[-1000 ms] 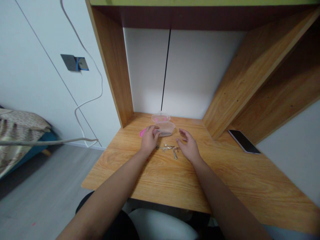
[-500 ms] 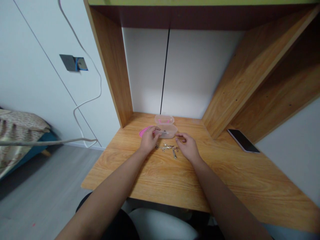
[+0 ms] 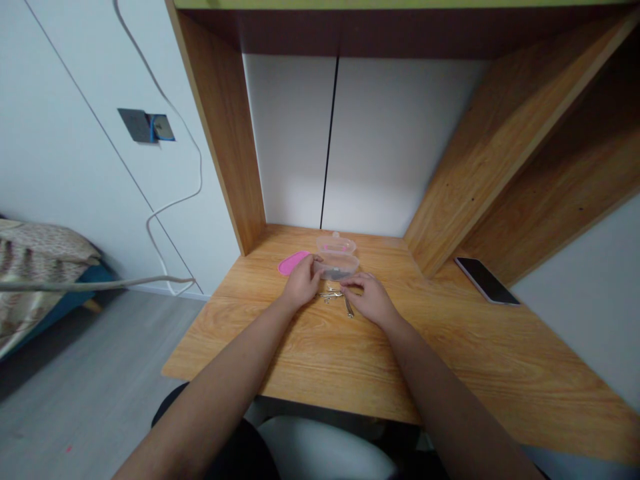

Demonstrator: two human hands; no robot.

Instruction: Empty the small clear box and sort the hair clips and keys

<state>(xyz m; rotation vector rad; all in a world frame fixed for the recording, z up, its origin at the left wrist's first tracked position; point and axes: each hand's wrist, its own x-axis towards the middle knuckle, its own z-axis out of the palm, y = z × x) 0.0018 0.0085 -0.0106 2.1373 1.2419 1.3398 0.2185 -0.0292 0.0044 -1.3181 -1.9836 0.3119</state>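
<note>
Since a second before, the right hand (image 3: pixel 369 298) had closed over the silver bunch of keys (image 3: pixel 336 297), fingers curled narrow; grip uncertain. The left hand (image 3: pixel 301 283) held the clear plastic box (image 3: pixel 339 263) at its fingertips.

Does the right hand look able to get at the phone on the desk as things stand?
Probably yes. The phone lies in the open on the desk, to the right of the right hand, with bare wood between them and nothing on top of it.

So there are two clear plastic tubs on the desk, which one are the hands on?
The nearer tub, with dark contents. The left hand touches its side and the right hand its front edge. The farther tub sits behind, untouched.
</note>
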